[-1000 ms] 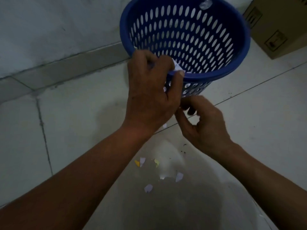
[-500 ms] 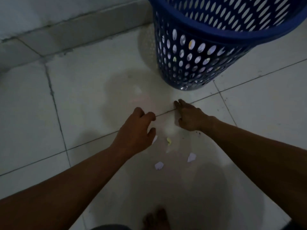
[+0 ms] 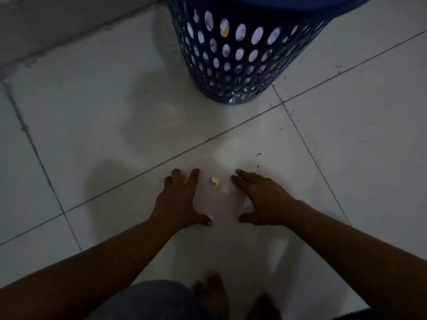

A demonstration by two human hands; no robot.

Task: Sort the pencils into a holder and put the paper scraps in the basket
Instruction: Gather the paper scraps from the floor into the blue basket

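As paper scraps (image 3: 215,182) lie between them, left hand (image 3: 181,200) and right hand (image 3: 262,200) touch floor (image 3: 115,112), grips spread.

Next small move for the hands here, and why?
Probably sweep both hands inward to bunch the scraps: the left hand and right hand lie open on the floor, flanking a yellow scrap and a white scrap; the basket stands beyond them.
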